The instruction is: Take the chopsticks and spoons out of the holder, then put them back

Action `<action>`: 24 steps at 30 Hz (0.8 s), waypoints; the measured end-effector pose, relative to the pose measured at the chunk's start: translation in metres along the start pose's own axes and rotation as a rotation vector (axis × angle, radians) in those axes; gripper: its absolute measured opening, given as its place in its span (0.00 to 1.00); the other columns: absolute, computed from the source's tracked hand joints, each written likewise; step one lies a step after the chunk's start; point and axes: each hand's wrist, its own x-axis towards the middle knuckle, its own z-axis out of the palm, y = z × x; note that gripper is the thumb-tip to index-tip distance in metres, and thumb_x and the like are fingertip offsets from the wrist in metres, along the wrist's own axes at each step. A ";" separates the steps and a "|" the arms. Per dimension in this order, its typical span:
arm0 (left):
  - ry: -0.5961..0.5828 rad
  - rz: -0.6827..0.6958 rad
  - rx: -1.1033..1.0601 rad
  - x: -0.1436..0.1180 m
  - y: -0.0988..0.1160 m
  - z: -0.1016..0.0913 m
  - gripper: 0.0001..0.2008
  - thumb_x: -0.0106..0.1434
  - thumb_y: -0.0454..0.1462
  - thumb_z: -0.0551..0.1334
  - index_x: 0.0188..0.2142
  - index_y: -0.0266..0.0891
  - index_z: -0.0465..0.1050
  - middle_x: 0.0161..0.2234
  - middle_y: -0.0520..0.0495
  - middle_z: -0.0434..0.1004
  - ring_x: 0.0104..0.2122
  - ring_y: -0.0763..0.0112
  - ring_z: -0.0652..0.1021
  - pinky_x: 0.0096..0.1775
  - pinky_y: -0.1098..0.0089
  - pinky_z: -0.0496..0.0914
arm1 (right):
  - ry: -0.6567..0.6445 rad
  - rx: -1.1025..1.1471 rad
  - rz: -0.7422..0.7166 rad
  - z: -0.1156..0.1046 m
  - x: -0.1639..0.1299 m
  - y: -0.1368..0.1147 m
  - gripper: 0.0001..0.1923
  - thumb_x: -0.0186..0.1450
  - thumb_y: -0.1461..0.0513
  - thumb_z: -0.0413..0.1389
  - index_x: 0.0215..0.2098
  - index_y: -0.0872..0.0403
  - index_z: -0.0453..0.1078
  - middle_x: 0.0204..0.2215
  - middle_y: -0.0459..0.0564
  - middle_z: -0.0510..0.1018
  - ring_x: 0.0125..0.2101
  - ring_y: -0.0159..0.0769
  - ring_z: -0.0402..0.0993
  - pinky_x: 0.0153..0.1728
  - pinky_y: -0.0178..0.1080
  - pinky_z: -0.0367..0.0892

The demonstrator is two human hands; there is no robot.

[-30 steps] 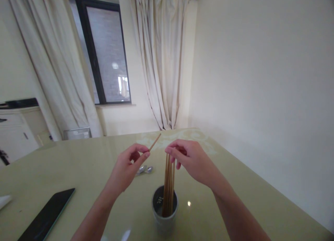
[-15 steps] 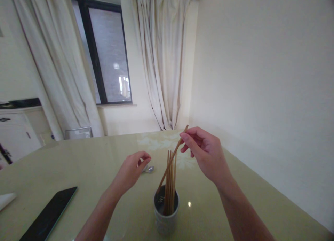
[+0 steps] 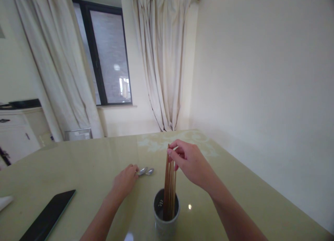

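Note:
A chopstick is pinched near its top between the thumb and fingers of my right hand. It stands nearly upright beside several other wooden chopsticks in a grey cup with small holes in its bottom. To the left, my left hand rests low at the table with its fingers curled down at two metal spoons. The bowl of one spoon shows just past the fingertips, with the second spoon right against it. Their handles are hidden by my left hand.
The cup stands on a pale green glossy table. A dark flat tablet-like object lies at the left, near a white item at the edge of view. A wall borders the table's right side.
The chopstick in my right hand has swung from a slant to nearly upright among the others, as that hand moved left and down. My left hand has lowered and shifted left at the spoons.

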 end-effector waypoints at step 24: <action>-0.016 0.009 -0.067 0.007 -0.007 0.011 0.07 0.71 0.34 0.56 0.40 0.43 0.73 0.46 0.45 0.81 0.48 0.61 0.80 0.46 0.67 0.67 | 0.004 -0.414 0.039 0.011 0.005 0.004 0.13 0.70 0.61 0.59 0.27 0.53 0.77 0.22 0.47 0.83 0.24 0.35 0.76 0.30 0.36 0.61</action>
